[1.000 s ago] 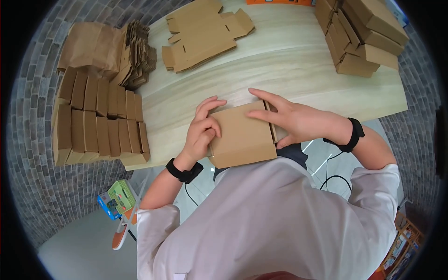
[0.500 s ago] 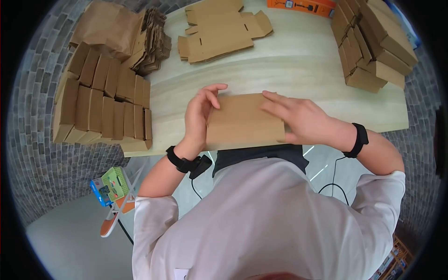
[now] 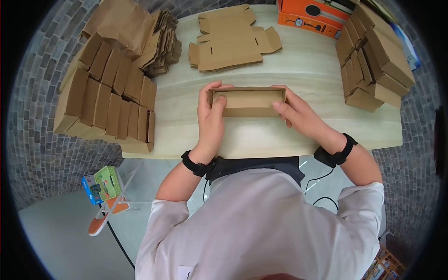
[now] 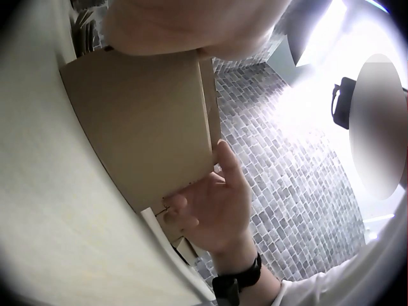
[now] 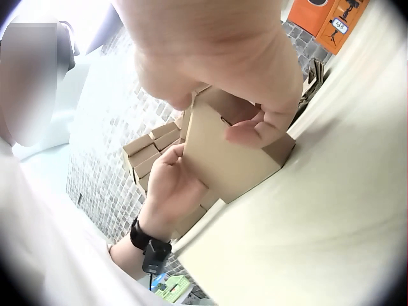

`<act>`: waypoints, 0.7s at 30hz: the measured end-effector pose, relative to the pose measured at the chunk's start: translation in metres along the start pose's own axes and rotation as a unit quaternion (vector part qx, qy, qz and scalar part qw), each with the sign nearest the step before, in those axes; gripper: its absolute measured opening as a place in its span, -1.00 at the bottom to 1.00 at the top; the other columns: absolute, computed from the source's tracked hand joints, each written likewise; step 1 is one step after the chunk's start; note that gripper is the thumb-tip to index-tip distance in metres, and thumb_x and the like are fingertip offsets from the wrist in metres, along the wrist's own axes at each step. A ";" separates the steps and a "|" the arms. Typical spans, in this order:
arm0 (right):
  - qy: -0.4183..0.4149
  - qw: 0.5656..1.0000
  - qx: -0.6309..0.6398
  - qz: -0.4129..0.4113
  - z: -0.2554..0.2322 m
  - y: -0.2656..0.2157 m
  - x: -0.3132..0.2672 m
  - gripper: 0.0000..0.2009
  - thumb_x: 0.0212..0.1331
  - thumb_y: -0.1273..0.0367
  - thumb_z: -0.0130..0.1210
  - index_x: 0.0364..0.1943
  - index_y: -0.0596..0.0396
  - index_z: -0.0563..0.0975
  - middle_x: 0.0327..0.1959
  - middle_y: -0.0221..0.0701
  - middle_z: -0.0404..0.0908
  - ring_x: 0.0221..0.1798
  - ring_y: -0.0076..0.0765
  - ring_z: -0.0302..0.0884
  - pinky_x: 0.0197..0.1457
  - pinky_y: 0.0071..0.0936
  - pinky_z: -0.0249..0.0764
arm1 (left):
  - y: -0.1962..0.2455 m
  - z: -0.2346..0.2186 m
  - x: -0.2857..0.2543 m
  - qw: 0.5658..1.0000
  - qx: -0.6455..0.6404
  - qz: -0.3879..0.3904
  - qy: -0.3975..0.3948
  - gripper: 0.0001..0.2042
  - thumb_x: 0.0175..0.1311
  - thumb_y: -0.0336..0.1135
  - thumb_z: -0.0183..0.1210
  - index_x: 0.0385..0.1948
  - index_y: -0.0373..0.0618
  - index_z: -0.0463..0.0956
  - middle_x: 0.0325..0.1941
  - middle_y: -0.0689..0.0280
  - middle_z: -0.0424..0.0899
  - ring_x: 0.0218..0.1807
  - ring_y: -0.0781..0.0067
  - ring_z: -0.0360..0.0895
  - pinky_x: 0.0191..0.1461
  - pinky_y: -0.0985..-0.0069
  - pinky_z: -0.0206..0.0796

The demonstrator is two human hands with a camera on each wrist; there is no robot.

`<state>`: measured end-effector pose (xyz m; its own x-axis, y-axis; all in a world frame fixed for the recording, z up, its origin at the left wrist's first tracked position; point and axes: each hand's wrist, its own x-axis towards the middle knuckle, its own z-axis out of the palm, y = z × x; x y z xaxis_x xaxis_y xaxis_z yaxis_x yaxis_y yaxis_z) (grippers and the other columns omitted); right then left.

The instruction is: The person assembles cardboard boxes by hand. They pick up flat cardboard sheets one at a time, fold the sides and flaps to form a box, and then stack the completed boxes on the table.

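A brown cardboard box (image 3: 252, 112) stands between my hands over the near middle of the table, its long, narrow opening turned up toward the head view. My left hand (image 3: 210, 116) grips the left end, with the thumb over the rim. At the opposite end my right hand (image 3: 302, 115) grips the box, its thumb at the near corner of the opening. A broad plain side of the box (image 4: 137, 124) fills much of the left wrist view. In the right wrist view, the box's lower edge (image 5: 255, 182) lies close over the tabletop.
Folded boxes (image 3: 107, 100) stand in rows on the left, with flat cardboard bundles (image 3: 161, 44) and brown paper (image 3: 119, 25) behind. Flat box blanks (image 3: 233, 42) lie at the back middle. More boxes (image 3: 373, 56) are stacked at right, near an orange box (image 3: 308, 21).
The box has turned from broad face up to opening up. Both hands have shifted to grip its two ends. The head view has shifted, showing more of the orange box.
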<state>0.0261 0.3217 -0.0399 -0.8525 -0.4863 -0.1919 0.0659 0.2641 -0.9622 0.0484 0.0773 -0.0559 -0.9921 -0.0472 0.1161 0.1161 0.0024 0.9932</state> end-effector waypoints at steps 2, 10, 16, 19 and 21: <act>0.011 1.000 -0.017 -0.004 0.004 0.002 0.001 -0.44 0.45 0.04 -0.02 0.34 0.12 0.23 -0.24 -0.33 0.48 -0.27 -0.46 0.37 -0.11 -0.46 0.38 | -0.003 0.002 0.001 0.999 -0.025 0.021 0.009 -0.63 0.43 -0.45 -0.14 0.26 -0.16 0.26 0.19 0.18 0.54 0.23 0.36 0.41 0.35 0.40 0.19; 0.151 0.964 -0.157 -0.155 0.023 0.006 -0.003 -0.41 0.52 0.07 -0.18 0.46 0.09 0.09 -0.25 -0.15 0.47 -0.28 -0.22 0.43 -0.09 -0.39 0.39 | -0.003 0.007 -0.003 0.990 0.100 0.094 0.027 -0.49 0.36 -0.47 -0.17 0.39 -0.23 0.18 0.34 0.14 0.41 0.33 0.34 0.33 0.42 0.43 0.09; 0.033 0.998 -0.031 -0.044 0.014 -0.014 -0.009 -0.37 0.53 -0.03 -0.26 0.52 -0.03 0.02 -0.36 -0.34 0.36 -0.41 -0.42 0.37 -0.17 -0.43 0.40 | -0.004 -0.003 -0.004 0.991 0.091 0.101 0.010 -0.45 0.30 -0.51 -0.16 0.39 -0.23 0.14 0.35 0.08 0.42 0.37 0.24 0.32 0.46 0.35 0.06; 0.026 0.999 0.037 -0.012 0.014 -0.017 -0.007 -0.38 0.52 -0.07 -0.26 0.51 -0.11 0.09 -0.42 -0.46 0.27 -0.45 -0.54 0.34 -0.23 -0.51 0.39 | -0.007 -0.007 -0.004 0.995 0.031 0.091 -0.005 -0.50 0.31 -0.49 -0.15 0.33 -0.24 0.22 0.33 0.09 0.43 0.35 0.26 0.33 0.46 0.35 0.06; 0.020 0.997 0.075 -0.001 0.013 -0.016 -0.005 -0.42 0.50 -0.07 -0.22 0.49 -0.17 0.18 -0.44 -0.54 0.24 -0.47 -0.60 0.32 -0.29 -0.58 0.39 | -0.009 -0.010 -0.004 0.996 -0.011 0.084 -0.020 -0.54 0.32 -0.48 -0.14 0.29 -0.25 0.26 0.32 0.09 0.43 0.34 0.27 0.33 0.46 0.34 0.06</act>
<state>0.0359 0.3096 -0.0263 -0.8729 -0.4519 -0.1839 0.1371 0.1344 -0.9814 0.0519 0.0673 -0.0649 -0.9597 -0.0083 0.2810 0.2811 -0.0143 0.9596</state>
